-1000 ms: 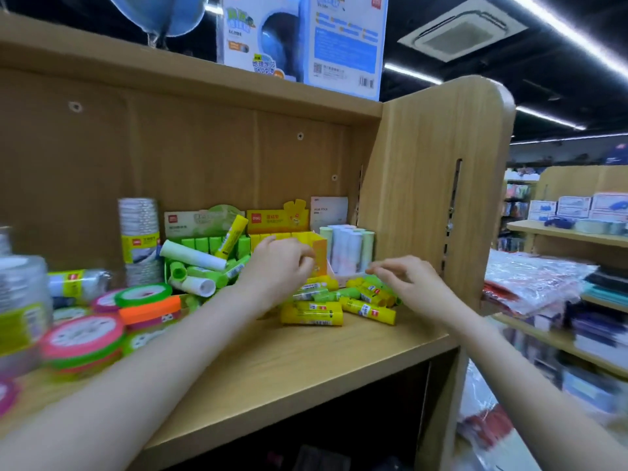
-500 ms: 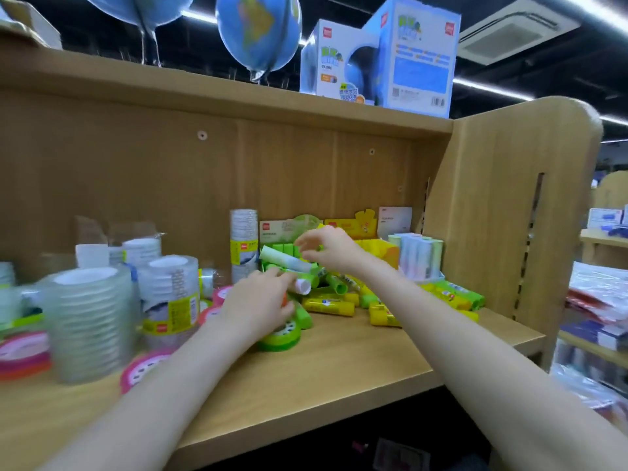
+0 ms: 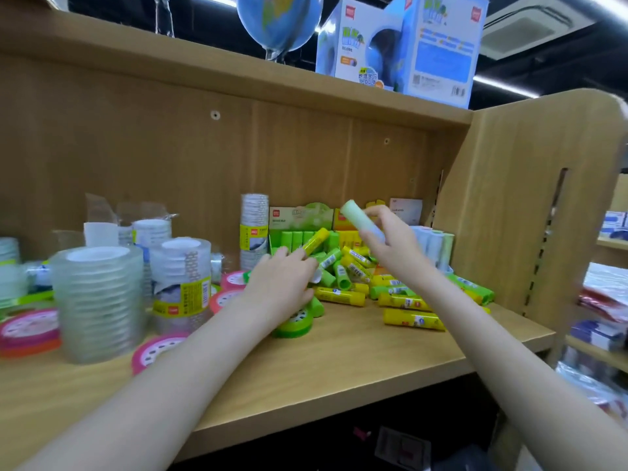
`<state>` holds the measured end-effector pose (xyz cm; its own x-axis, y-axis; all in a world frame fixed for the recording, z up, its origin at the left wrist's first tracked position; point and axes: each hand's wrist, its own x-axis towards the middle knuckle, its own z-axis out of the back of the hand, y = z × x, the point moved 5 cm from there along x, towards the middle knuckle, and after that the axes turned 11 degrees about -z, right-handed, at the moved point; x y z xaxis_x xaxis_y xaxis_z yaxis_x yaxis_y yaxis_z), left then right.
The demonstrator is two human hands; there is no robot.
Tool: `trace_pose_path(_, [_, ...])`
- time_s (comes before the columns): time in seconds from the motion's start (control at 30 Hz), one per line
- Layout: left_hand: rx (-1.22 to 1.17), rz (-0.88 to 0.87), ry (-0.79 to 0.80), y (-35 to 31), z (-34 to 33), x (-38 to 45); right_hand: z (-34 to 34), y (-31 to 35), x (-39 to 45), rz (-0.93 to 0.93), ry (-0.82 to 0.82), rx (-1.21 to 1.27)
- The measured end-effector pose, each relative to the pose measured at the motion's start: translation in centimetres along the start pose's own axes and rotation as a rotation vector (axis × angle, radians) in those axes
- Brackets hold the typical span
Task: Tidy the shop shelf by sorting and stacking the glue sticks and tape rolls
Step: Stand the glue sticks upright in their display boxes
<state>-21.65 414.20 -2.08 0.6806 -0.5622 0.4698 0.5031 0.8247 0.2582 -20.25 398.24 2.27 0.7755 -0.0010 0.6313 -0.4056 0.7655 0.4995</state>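
— Glue sticks point(image 3: 341, 296) lie heaped on the wooden shelf point(image 3: 339, 362), mostly flat, their long axes pointing every which way. Which one is lifted?

— A pale green stick point(image 3: 362, 222), held above the heap in the right hand point(image 3: 390, 243); its fingers are curled round the lower half. Its long axis tilts up and to the left, capped end highest.

— And the left hand point(image 3: 282, 287)?

— It rests low at the heap's left edge, fingers bent — a yellow stick point(image 3: 316, 240) slants up just past the fingertips; I cannot tell whether they grip it. A green tape roll point(image 3: 295, 321) lies flat under the wrist, clear tape stacks point(image 3: 98, 300) upright further left.
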Motion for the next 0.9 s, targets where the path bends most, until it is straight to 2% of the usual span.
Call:
trace_pose_path(0.1, [0.043, 0.001, -0.026, -0.6, -0.1, 0.9, 1.3, -2.1, -5.5, 0.04, 0.03, -0.071])
trace_pose_path(0.2, [0.061, -0.019, -0.095, -0.4, -0.1, 1.4, 1.0, -3.7, -8.8, 0.104, 0.024, -0.275])
trace_pose_path(0.27, [0.04, -0.023, -0.193, 0.0, 0.7, 1.2, 0.5, -4.3, -8.5, 0.122, 0.039, -0.38])
trace_pose_path(0.37, [0.022, -0.062, -0.386, 0.2, 2.1, 0.4, -0.4, -5.0, -6.8, 0.053, 0.051, -0.402])
trace_pose_path(0.5, [0.135, -0.222, -0.542, -1.4, 2.3, 0.4, -1.5, -5.6, -4.8, 0.023, 0.034, -0.502])
trace_pose_path(0.57, [0.192, -0.266, -0.591, -2.5, 2.6, 0.5, -1.3, -5.5, -4.0, -0.009, 0.005, -0.406])
trace_pose_path(0.63, [0.163, -0.3, -0.603, -3.9, 2.7, 0.6, 0.2, -5.4, -3.7, -0.099, -0.073, -0.127])
trace_pose_path(0.7, [0.121, -0.351, -0.574, -5.6, 2.4, 1.2, 2.7, -5.9, -4.0, -0.192, -0.188, 0.115])
trace_pose_path(0.77, [0.124, -0.392, -0.521, -7.2, 1.7, 2.4, 5.2, -7.1, -4.2, -0.286, -0.247, 0.245])
trace_pose_path(0.9, [0.133, -0.385, -0.387, -9.2, -1.2, 5.0, 7.6, -10.1, -4.7, -0.443, -0.163, 0.346])
